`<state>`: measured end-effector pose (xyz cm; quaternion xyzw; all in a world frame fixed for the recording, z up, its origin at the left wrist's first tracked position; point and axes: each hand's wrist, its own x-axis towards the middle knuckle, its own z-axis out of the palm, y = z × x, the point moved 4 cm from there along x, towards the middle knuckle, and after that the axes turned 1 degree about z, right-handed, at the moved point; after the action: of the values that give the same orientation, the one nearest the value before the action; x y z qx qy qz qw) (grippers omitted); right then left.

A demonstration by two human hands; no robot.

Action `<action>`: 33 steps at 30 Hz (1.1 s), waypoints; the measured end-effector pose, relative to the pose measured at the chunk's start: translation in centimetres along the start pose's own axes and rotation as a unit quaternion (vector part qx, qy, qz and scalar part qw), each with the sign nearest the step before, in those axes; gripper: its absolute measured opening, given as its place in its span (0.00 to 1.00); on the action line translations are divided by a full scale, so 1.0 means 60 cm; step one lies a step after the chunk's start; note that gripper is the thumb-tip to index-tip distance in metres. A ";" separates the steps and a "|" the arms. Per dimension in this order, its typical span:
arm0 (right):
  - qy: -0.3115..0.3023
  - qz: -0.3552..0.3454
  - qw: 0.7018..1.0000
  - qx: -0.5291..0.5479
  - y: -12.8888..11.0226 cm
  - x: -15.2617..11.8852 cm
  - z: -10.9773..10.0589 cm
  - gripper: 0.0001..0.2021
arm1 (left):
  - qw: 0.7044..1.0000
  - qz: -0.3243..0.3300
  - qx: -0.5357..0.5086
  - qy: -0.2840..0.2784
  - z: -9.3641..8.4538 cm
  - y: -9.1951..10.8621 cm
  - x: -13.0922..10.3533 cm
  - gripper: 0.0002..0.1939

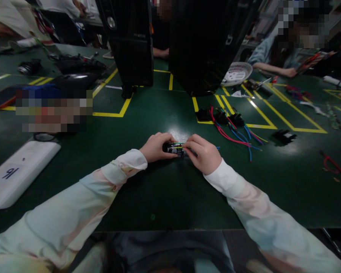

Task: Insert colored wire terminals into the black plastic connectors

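Note:
Near the middle of the green table point(165, 189), my left hand point(158, 148) grips the left end of a small black part point(173, 149) between thumb and fingers. My right hand point(204, 152) is closed at the part's right side, its fingertips pinching a thin yellow-green wire point(178, 147). A short blue wire end shows past the right hand's fingers. How the wire meets the black part is too small to tell. To the right lie several black parts point(221, 116) with red and blue wires point(230, 135) attached.
Two tall black cases point(133, 45) point(201, 45) stand behind my hands. A separate black piece point(284, 136) and a red cable point(335, 167) lie right, a white numbered device point(21, 172) left. A white basket point(238, 73) is farther back. Other people sit across the table.

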<state>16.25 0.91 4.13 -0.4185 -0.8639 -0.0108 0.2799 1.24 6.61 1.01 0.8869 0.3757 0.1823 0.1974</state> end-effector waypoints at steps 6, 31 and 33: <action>0.015 0.022 1.000 0.012 0.002 0.000 0.001 0.08 | 1.000 -0.002 -0.005 0.000 0.000 -0.001 -0.001 0.19; 0.021 0.000 1.000 -0.016 0.002 -0.001 0.001 0.09 | 1.000 -0.005 -0.014 0.000 0.000 -0.002 -0.002 0.18; 0.016 -0.014 1.000 -0.012 0.001 -0.003 0.000 0.09 | 1.000 -0.002 -0.012 0.000 0.000 -0.003 -0.002 0.19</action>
<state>16.41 0.83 4.01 -0.4098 -0.8648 -0.0321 0.2882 1.08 6.64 0.91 0.8836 0.3754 0.1866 0.2087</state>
